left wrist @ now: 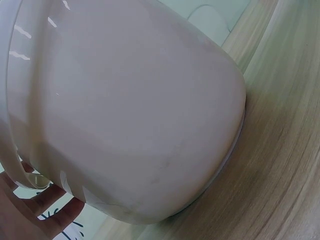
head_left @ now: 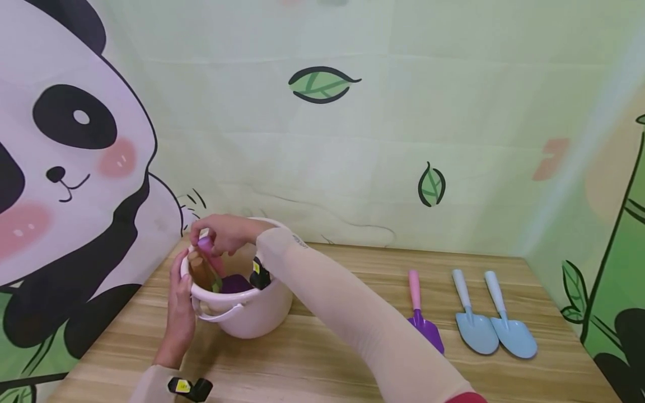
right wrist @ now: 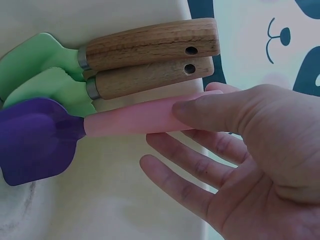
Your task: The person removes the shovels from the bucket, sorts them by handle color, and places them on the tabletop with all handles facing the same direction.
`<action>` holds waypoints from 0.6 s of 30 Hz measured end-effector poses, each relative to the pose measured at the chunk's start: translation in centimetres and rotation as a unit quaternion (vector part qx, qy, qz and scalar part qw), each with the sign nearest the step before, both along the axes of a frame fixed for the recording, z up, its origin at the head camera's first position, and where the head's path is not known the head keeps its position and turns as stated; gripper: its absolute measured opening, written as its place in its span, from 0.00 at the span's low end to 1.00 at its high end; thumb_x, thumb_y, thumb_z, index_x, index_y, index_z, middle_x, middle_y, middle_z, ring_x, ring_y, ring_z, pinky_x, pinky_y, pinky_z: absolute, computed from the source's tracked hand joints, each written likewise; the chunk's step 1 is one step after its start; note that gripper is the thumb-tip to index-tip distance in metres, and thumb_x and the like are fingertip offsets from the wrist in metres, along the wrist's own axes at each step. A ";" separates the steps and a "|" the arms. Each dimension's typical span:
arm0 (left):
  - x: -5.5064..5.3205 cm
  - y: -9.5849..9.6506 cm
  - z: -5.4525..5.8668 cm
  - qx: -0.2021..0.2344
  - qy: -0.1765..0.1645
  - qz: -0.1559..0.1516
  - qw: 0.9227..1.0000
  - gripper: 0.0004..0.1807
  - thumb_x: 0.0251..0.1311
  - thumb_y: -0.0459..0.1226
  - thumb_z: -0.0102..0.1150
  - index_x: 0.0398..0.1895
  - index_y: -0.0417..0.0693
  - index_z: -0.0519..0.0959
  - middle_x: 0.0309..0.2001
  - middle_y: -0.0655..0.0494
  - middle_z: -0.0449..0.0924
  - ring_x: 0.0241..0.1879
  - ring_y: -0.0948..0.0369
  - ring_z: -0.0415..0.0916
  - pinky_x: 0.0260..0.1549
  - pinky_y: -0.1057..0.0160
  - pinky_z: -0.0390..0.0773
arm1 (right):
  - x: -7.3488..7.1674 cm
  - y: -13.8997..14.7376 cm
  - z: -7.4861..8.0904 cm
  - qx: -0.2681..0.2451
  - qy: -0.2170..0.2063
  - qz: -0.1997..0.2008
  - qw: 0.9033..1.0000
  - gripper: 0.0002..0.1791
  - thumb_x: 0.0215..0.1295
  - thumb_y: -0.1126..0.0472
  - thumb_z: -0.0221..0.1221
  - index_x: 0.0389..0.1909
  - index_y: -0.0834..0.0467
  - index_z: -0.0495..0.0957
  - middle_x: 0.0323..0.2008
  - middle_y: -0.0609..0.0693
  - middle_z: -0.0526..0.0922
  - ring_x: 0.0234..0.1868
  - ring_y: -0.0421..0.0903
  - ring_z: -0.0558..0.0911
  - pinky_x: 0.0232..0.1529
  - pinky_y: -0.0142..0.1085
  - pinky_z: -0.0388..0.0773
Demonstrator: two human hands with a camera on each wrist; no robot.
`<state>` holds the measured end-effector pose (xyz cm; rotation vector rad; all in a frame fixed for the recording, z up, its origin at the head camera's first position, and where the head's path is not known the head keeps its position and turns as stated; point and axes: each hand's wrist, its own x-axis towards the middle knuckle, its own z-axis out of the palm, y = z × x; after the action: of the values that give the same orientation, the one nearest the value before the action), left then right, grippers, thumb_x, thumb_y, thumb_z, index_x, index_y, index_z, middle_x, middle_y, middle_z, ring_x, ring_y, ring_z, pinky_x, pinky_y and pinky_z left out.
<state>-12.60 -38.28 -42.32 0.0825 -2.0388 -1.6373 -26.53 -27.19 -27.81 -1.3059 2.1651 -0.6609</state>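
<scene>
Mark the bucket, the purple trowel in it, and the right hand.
bucket (head_left: 252, 322), head view, front wall.
purple trowel (right wrist: 130, 119), right wrist view, pink handle.
right hand (right wrist: 250, 150), right wrist view, middle of the hand.

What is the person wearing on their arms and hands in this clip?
Both hands are bare: no gloves or rings show on the left hand or the right hand. Each forearm is covered by a snug beige sleeve reaching the wrist, with small grey lettering near the right cuff. A small black device with a yellow label is strapped at each wrist. A red edge shows at the right upper arm.
</scene>
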 end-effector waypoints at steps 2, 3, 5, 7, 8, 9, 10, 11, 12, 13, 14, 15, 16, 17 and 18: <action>0.0 0.0 0.0 0.003 0.000 0.000 1.000 0.32 0.78 0.51 0.30 0.83 0.66 0.47 0.80 0.56 0.45 0.78 0.48 0.44 0.72 0.34 0.45 | -0.1 0.0 0.0 -0.003 0.001 0.003 1.000 0.17 0.70 0.73 0.60 0.51 0.50 0.76 0.47 0.51 0.80 0.47 0.44 0.78 0.43 0.39 0.84; 0.0 0.0 -0.1 0.004 0.000 0.000 1.000 0.32 0.78 0.51 0.30 0.83 0.66 0.47 0.80 0.56 0.45 0.78 0.48 0.44 0.72 0.34 0.45 | -0.1 0.0 0.0 -0.005 0.001 0.004 1.000 0.17 0.70 0.73 0.59 0.51 0.50 0.76 0.47 0.51 0.80 0.47 0.44 0.78 0.43 0.39 0.84; 0.0 0.0 -0.1 0.004 0.001 0.001 1.000 0.31 0.78 0.51 0.30 0.83 0.66 0.47 0.80 0.57 0.45 0.78 0.49 0.44 0.72 0.34 0.45 | -0.1 0.0 -0.1 -0.007 0.003 0.005 1.000 0.17 0.70 0.73 0.59 0.51 0.50 0.76 0.47 0.51 0.80 0.47 0.44 0.78 0.43 0.38 0.84; -0.1 -0.1 -0.1 0.003 0.003 0.002 1.000 0.31 0.78 0.51 0.30 0.83 0.66 0.47 0.80 0.57 0.46 0.78 0.49 0.44 0.72 0.34 0.45 | -0.2 0.0 -0.1 -0.009 0.003 0.005 1.000 0.17 0.70 0.73 0.59 0.51 0.50 0.76 0.47 0.51 0.80 0.46 0.44 0.78 0.43 0.38 0.84; -0.1 -0.1 -0.1 0.002 0.003 0.002 1.000 0.31 0.78 0.51 0.30 0.83 0.66 0.47 0.80 0.57 0.46 0.78 0.49 0.44 0.72 0.34 0.45 | -0.2 0.0 -0.1 -0.009 0.004 0.005 1.000 0.17 0.70 0.73 0.59 0.51 0.50 0.76 0.47 0.51 0.80 0.46 0.44 0.78 0.42 0.38 0.84; -0.1 -0.1 -0.1 0.000 0.004 0.003 1.000 0.31 0.78 0.51 0.30 0.83 0.66 0.47 0.80 0.57 0.45 0.78 0.49 0.44 0.72 0.34 0.45 | -0.2 0.0 -0.1 -0.010 0.004 0.005 1.000 0.17 0.70 0.73 0.59 0.51 0.50 0.76 0.47 0.51 0.80 0.46 0.44 0.78 0.42 0.38 0.84; -0.1 -0.1 -0.2 0.000 0.005 0.004 1.000 0.31 0.78 0.51 0.30 0.83 0.66 0.47 0.80 0.57 0.45 0.78 0.49 0.44 0.72 0.34 0.45 | -0.1 0.0 -0.1 -0.010 0.004 0.004 1.000 0.17 0.70 0.73 0.59 0.51 0.50 0.76 0.46 0.51 0.79 0.46 0.44 0.78 0.42 0.38 0.83; 0.0 -0.1 -0.2 -0.001 0.005 0.004 1.000 0.31 0.78 0.51 0.30 0.83 0.65 0.47 0.80 0.56 0.45 0.78 0.49 0.44 0.72 0.34 0.45 | -0.1 0.0 -0.1 -0.011 0.004 0.004 1.000 0.17 0.70 0.73 0.59 0.51 0.50 0.76 0.46 0.51 0.79 0.46 0.44 0.78 0.42 0.38 0.83; 0.0 -0.1 -0.2 -0.001 0.006 0.004 1.000 0.31 0.78 0.51 0.30 0.83 0.65 0.47 0.80 0.56 0.45 0.78 0.48 0.44 0.72 0.34 0.45 | -0.1 0.0 -0.1 -0.011 0.004 0.005 1.000 0.17 0.70 0.73 0.60 0.51 0.50 0.76 0.46 0.51 0.80 0.45 0.44 0.78 0.42 0.38 0.83; 0.0 -0.1 -0.2 -0.001 0.005 0.005 1.000 0.32 0.78 0.51 0.30 0.83 0.65 0.47 0.80 0.56 0.45 0.78 0.48 0.43 0.72 0.34 0.45 | -0.1 0.1 -0.1 -0.013 0.005 0.005 1.000 0.17 0.70 0.73 0.60 0.50 0.50 0.76 0.46 0.51 0.80 0.45 0.44 0.78 0.42 0.38 0.83; 0.0 -0.1 -0.2 0.000 0.006 0.005 1.000 0.31 0.78 0.51 0.30 0.83 0.65 0.48 0.80 0.56 0.45 0.78 0.48 0.43 0.72 0.34 0.45 | -0.1 0.1 -0.1 -0.014 0.007 0.004 1.000 0.16 0.70 0.73 0.60 0.50 0.50 0.76 0.46 0.51 0.79 0.44 0.44 0.78 0.42 0.38 0.83; -0.1 -0.1 -0.2 0.000 0.007 0.005 1.000 0.31 0.78 0.51 0.30 0.82 0.64 0.48 0.80 0.56 0.45 0.78 0.48 0.43 0.72 0.34 0.44 | -0.1 0.2 0.0 -0.016 0.008 0.004 1.000 0.16 0.70 0.73 0.60 0.51 0.51 0.76 0.46 0.51 0.79 0.43 0.45 0.78 0.42 0.37 0.83; -0.1 -0.1 -0.2 0.002 0.008 0.005 1.000 0.31 0.78 0.50 0.30 0.82 0.64 0.48 0.80 0.56 0.46 0.78 0.49 0.44 0.73 0.35 0.45 | 0.0 0.3 0.1 -0.018 0.009 0.003 1.000 0.16 0.70 0.73 0.60 0.51 0.51 0.76 0.46 0.51 0.79 0.43 0.45 0.78 0.42 0.37 0.83; -0.1 0.0 -0.2 0.002 0.010 0.005 1.000 0.31 0.78 0.50 0.30 0.82 0.63 0.49 0.80 0.56 0.46 0.78 0.50 0.44 0.73 0.36 0.44 | 0.0 0.5 0.2 -0.019 0.012 0.001 1.000 0.16 0.70 0.72 0.60 0.51 0.51 0.76 0.46 0.51 0.79 0.43 0.45 0.78 0.42 0.37 0.83; -0.2 0.0 -0.2 0.003 0.011 0.005 1.000 0.31 0.78 0.50 0.30 0.82 0.63 0.49 0.80 0.56 0.46 0.77 0.50 0.44 0.73 0.37 0.44 | 0.1 0.6 0.3 -0.020 0.014 -0.001 1.000 0.16 0.70 0.72 0.60 0.52 0.51 0.76 0.46 0.51 0.79 0.43 0.45 0.78 0.42 0.36 0.83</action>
<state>-12.76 -38.31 -42.47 0.0759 -2.0145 -1.6310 -26.46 -26.59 -27.55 -1.3408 2.1871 -0.6946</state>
